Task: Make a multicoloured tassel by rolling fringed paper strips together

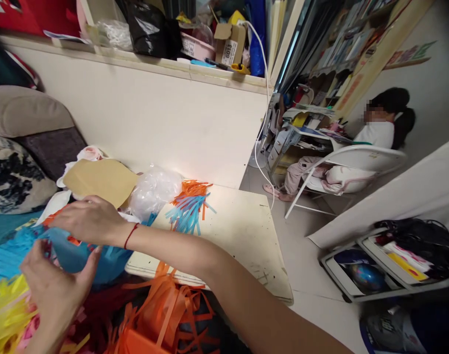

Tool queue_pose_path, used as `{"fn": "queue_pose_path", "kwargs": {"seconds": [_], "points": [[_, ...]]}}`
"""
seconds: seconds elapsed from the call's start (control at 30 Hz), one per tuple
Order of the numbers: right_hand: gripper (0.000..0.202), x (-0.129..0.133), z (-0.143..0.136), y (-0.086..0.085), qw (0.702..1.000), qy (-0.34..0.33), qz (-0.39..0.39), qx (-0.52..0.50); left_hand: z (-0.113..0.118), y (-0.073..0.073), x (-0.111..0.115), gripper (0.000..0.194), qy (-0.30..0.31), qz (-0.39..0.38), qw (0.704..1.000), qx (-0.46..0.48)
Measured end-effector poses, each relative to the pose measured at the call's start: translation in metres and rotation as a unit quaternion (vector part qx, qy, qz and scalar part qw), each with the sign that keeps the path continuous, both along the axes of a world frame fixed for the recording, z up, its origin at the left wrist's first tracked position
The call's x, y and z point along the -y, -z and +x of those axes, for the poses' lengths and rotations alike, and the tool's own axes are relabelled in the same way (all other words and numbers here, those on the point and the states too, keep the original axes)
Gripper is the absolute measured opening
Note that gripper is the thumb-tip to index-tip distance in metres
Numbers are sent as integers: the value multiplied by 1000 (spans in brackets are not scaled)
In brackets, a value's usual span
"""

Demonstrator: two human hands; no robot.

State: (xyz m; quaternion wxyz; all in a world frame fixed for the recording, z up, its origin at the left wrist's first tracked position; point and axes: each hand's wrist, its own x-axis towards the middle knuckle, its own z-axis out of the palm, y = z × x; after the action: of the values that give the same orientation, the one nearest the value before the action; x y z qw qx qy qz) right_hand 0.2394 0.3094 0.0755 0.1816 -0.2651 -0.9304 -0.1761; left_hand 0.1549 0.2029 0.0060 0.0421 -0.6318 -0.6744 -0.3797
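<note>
At the lower left, my left hand cups a smooth blue sheet, thumb on one side and fingers on the other. Above it my right hand, a red cord at the wrist, reaches over the same blue sheet with its fingers bent down; their tips are hidden. Bits of orange show between the hands. Blue fringe strips lie to the left, with yellow fringe strips below. In front of me is a bundle of orange fringe strips. Whether the sheet is paper or plastic I cannot tell.
A cream board bears a small orange and blue tassel. Behind lie a clear plastic bag and a tan sheet. A person sits on a white folding chair by a desk. A cart stands right.
</note>
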Motion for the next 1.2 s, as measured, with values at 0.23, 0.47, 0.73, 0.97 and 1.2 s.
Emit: {"fn": "queue_pose_path", "kwargs": {"seconds": [0.23,0.47,0.73,0.97,1.2], "points": [[34,17,43,-59,990,-20,7,-138,21,-48,-7,92,-31,168,985,0],[29,67,169,-92,967,-20,-49,-249,83,-75,-17,80,90,191,975,-70],[34,49,238,-28,680,-33,-418,-602,136,-90,-36,55,380,118,917,-10],[16,27,260,-6,588,3,-540,-602,127,-85,-58,32,391,52,919,19],[16,34,300,-38,861,102,-199,-458,114,-92,-59,34,391,80,916,-47]]}}
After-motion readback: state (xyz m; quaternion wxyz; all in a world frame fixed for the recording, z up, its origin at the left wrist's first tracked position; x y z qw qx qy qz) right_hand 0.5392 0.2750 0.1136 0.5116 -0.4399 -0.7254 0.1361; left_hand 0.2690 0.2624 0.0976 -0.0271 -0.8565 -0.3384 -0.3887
